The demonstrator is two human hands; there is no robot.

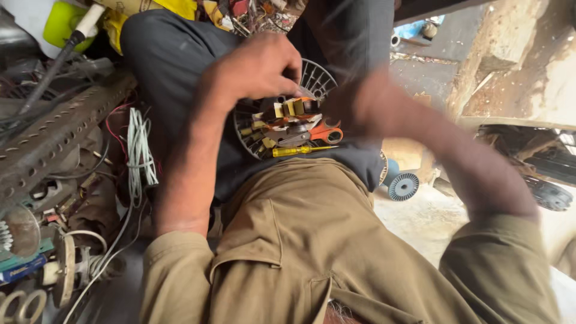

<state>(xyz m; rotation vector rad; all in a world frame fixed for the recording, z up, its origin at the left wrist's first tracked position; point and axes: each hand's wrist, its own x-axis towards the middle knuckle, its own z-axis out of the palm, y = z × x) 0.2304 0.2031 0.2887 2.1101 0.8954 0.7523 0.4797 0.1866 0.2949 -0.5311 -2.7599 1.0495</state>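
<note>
Motor stator, a round slotted core with pale insulation pieces around its windings, rests on your lap against the dark trousers, which keeps it steady and close under your eyes. Your left hand comes in from 11 o'clock and curls its fingers over the upper rim, apparently pinching or pressing something at the top slots; the fingertips are tucked behind the knuckles, so you cannot tell exactly what they grip. Your right hand sits at 3 o'clock of the core but is smeared by motion blur, and whether it is clenched or loose cannot be told. Orange-handled scissors and a yellow-handled screwdriver lie at 5 o'clock on the core's lower edge, parked within easy reach. White wire loops hang well apart at 9 o'clock. Half the core is covered by your hands.
</note>
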